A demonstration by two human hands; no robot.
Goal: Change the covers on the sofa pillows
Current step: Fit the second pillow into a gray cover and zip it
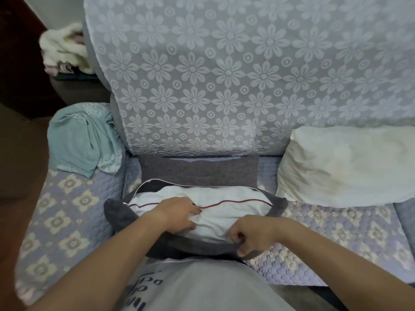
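Lavender quilted fabric with pale flower blocks covers the sofa seat [67, 212], and a sheer white flowered throw [224, 75] hangs over the backrest behind it. At far left, beyond the sofa, a heap of white fluffy cloth [62, 48] sits on a dark surface, and below it a crumpled teal cloth [83, 140] lies over the armrest. In the middle of the seat, close to the person's body, a white pillow [213, 212] with a thin red line across it lies half inside a dark grey cover [119, 212], whose open mouth, edged in white, gapes toward the backrest. The left hand [177, 214] rests flat on the pillow with fingers loosely curled and pressing down into the white fabric beside the red line; it grips nothing that can be made out. The right hand [251, 236] is curled tight at the near edge, thumb and fingers pinching the grey cover's rim where it meets the pillow. At right, a bare cream pillow [350, 167] without a cover leans against the backrest, well apart from the hands.
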